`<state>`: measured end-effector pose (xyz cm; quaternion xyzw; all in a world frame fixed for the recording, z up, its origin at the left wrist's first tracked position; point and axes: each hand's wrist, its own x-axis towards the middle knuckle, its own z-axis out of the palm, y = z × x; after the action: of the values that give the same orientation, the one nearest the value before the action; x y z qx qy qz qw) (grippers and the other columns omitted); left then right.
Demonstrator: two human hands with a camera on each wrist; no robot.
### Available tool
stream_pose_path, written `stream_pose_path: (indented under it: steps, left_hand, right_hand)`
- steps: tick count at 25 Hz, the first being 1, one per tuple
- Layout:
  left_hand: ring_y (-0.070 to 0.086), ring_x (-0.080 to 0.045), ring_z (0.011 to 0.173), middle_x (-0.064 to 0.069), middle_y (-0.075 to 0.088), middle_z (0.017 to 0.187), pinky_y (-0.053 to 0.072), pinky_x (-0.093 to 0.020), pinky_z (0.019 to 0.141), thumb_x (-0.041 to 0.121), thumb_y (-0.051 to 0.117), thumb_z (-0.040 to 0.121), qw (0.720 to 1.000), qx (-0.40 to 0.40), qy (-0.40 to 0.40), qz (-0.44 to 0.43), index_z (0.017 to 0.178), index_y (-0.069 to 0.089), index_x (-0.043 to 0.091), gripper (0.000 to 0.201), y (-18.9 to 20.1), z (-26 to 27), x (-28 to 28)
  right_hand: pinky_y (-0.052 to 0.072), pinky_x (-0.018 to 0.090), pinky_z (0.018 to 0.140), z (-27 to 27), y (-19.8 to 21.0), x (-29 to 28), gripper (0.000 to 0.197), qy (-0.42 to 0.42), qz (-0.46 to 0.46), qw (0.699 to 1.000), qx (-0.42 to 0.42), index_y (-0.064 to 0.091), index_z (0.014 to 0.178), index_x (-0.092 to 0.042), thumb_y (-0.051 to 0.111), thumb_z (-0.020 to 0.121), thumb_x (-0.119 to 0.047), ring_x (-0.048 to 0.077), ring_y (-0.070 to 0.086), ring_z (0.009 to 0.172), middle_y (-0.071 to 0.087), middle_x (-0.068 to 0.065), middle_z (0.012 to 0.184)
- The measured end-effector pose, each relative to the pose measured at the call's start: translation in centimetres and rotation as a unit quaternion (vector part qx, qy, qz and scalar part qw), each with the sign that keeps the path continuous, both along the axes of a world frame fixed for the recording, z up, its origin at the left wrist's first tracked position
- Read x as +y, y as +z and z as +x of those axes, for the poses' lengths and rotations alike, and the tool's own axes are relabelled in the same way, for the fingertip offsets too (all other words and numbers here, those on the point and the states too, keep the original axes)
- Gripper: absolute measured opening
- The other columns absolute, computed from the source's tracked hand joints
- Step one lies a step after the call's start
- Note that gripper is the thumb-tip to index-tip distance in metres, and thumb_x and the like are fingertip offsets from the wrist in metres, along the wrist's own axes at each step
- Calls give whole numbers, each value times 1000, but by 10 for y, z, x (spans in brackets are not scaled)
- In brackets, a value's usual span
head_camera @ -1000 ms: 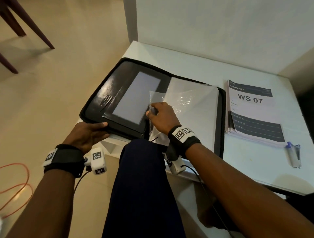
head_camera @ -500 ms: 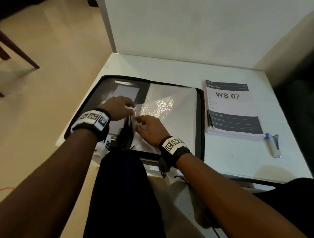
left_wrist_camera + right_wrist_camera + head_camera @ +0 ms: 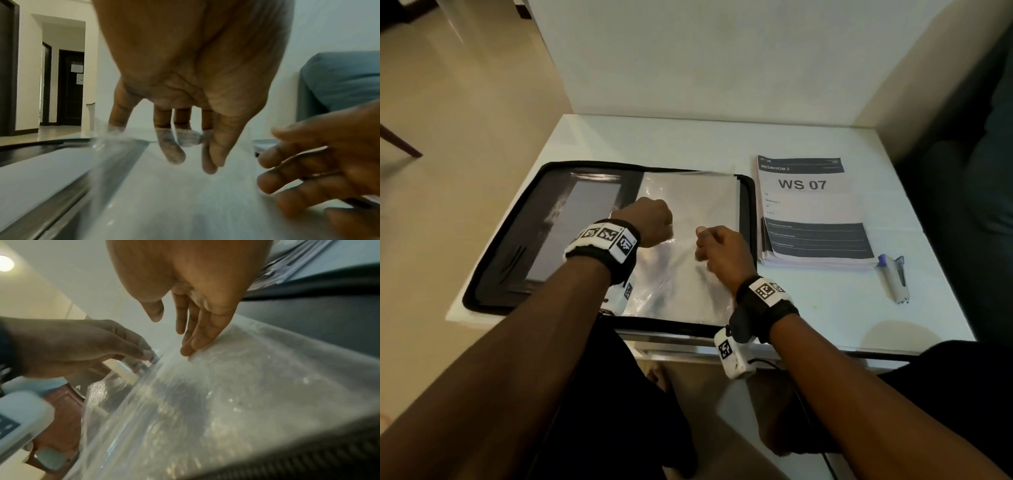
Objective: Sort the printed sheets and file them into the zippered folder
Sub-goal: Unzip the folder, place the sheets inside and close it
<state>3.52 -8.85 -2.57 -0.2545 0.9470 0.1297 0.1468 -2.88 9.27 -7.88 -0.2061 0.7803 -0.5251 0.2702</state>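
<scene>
A black zippered folder (image 3: 493, 274) lies open on the white table (image 3: 825, 325). Its right half holds clear plastic sleeves (image 3: 688, 274). My left hand (image 3: 654, 222) is over the sleeves near the spine and pinches the top sleeve's edge (image 3: 185, 194) between thumb and fingers (image 3: 170, 154); the fingertips show through the plastic. My right hand (image 3: 719, 250) is just to the right, its nearly straight fingers (image 3: 197, 340) resting on the sleeve (image 3: 246, 386). The stack of printed sheets (image 3: 811, 209), topped by a page reading "WS 07", lies right of the folder, untouched.
A blue-capped marker (image 3: 893, 277) lies on the table right of the sheets. A white wall stands behind the table, and a dark sofa (image 3: 979, 171) is at the right. The folder's left half (image 3: 582, 222) shows a grey pocket. My knees are under the table's front edge.
My left hand left the folder's left edge and came to the sleeves by the spine. Both hands then shifted right across the top sleeve. The head view swung right.
</scene>
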Motion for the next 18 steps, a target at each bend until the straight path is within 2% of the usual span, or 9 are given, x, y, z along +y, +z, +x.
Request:
stream_pose_path:
  steps: [2, 4, 7, 9, 12, 14, 16, 18]
  left_hand:
    - [67, -27, 102, -4, 72, 108, 55, -39, 85, 29, 68, 92, 999, 33, 22, 1, 103, 76, 19, 17, 5, 5, 12]
    - [68, -28, 97, -5, 72, 104, 58, -41, 85, 32, 74, 86, 997, 53, 60, 2, 102, 74, 20, 21, 12, 9, 27]
    - [70, -27, 88, -5, 71, 99, 61, -45, 83, 35, 77, 83, 991, 62, 115, 24, 102, 72, 20, 24, 12, 10, 58]
    - [72, -26, 83, -7, 73, 94, 62, -44, 82, 34, 76, 85, 984, 78, 133, 90, 103, 73, 18, 24, 7, 8, 83]
    - [75, -27, 82, -10, 75, 91, 61, -37, 78, 30, 71, 92, 969, 73, 113, 206, 102, 75, 9, 23, -1, 7, 110]
    - [76, -26, 83, -12, 77, 91, 61, -36, 73, 20, 67, 93, 955, 65, 121, 263, 101, 77, 5, 19, -7, 6, 112]
    - [75, -28, 90, -13, 77, 100, 62, -41, 86, 17, 65, 90, 962, 87, 134, 221, 105, 77, 8, 22, -15, -5, 98]
    - [67, -31, 112, -14, 69, 126, 54, -42, 102, 17, 60, 93, 977, 117, 129, 122, 124, 71, 13, 34, -15, -27, 70]
  right_hand:
    - [61, 40, 81, -5, 3, 4, 40, -36, -18, 997, -61, 66, 109, -15, 50, 102, -51, 17, 74, 83, 74, 5, 99]
    - [57, 36, 71, -7, 9, 7, 44, -66, -49, 989, -125, 64, 106, -15, 47, 102, -55, 22, 74, 82, 74, 10, 103]
    - [56, 40, 75, -9, 15, 12, 51, -84, -69, 975, -196, 63, 107, -17, 46, 98, -64, 27, 75, 86, 75, 8, 103]
    - [55, 41, 74, -12, 15, 14, 52, -91, -67, 973, -201, 65, 105, -16, 49, 97, -65, 27, 74, 82, 75, 5, 98]
    - [52, 41, 69, -19, 11, 19, 36, -97, -36, 986, -128, 67, 84, -16, 61, 95, -50, 24, 64, 72, 68, 4, 79]
    - [56, 38, 70, -25, 7, 24, 21, -55, 9, 995, -78, 72, 92, -11, 68, 94, -31, 23, 66, 78, 71, 8, 87]
    - [60, 32, 68, -32, 5, 29, 14, -22, 35, 997, -60, 71, 102, -7, 73, 89, -11, 20, 71, 82, 73, 11, 100]
    - [55, 20, 56, -34, 8, 32, 16, -27, 10, 996, -85, 69, 103, -3, 74, 88, 1, 13, 72, 71, 72, 11, 97]
